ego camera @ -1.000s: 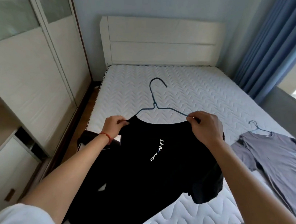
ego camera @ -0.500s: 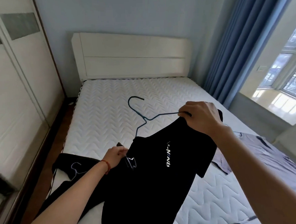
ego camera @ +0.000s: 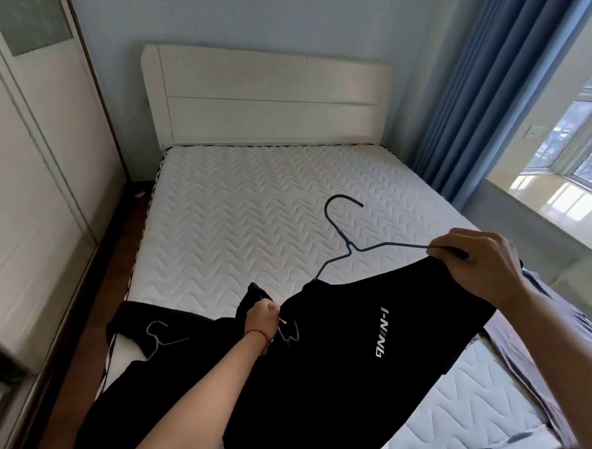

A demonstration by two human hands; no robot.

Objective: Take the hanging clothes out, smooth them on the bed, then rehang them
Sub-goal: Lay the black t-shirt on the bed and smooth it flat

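A black T-shirt with white lettering hangs tilted over the near part of the bed. A dark blue wire hanger sticks out of its neck, hook pointing away. My right hand grips the hanger's right arm together with the shirt's shoulder. My left hand is lower and pinches the shirt's other shoulder. A second black garment with its own hanger lies at the bed's near left corner. A grey garment lies on the right, partly hidden by my right arm.
A white wardrobe runs along the left, with a narrow strip of wooden floor between it and the bed. The white headboard stands at the far end. Blue curtains and a window sill are on the right.
My left hand dropped lower while my right hand stayed high, so the shirt and hanger now tilt. The view swung to the right, showing the window.
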